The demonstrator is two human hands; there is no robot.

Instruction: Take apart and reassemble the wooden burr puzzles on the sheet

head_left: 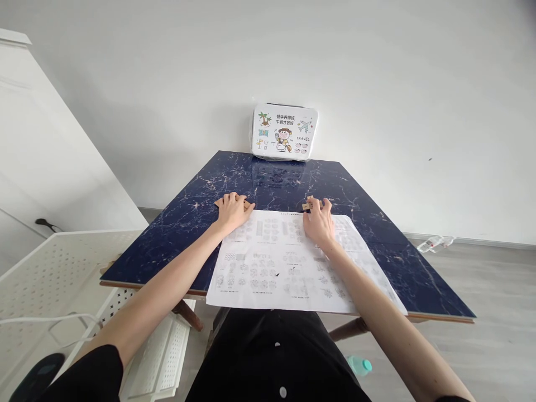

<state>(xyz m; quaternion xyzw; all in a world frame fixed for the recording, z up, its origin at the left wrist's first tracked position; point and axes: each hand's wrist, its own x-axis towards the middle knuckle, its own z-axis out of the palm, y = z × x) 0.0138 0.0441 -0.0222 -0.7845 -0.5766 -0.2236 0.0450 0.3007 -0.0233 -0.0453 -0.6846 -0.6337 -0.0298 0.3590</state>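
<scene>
My left hand [234, 212] is closed over a flat wooden piece [218, 202] just beyond the paper's far left corner; the palm hides most of the piece. Curled fingers of my right hand [319, 220] grip small light wooden pieces [306, 206] at the paper's far edge. How many there are and their full shape is hidden. Beneath my right wrist lies a large white sheet [268, 285] printed with rows of small diagrams, overhanging the table's near edge.
The dark blue marbled table [167, 251] stands near a wall. A white printed case [285, 133] leans at its back. On the left is a white perforated shelf [54, 262]. A bottle with a teal cap [359, 365] is on the floor.
</scene>
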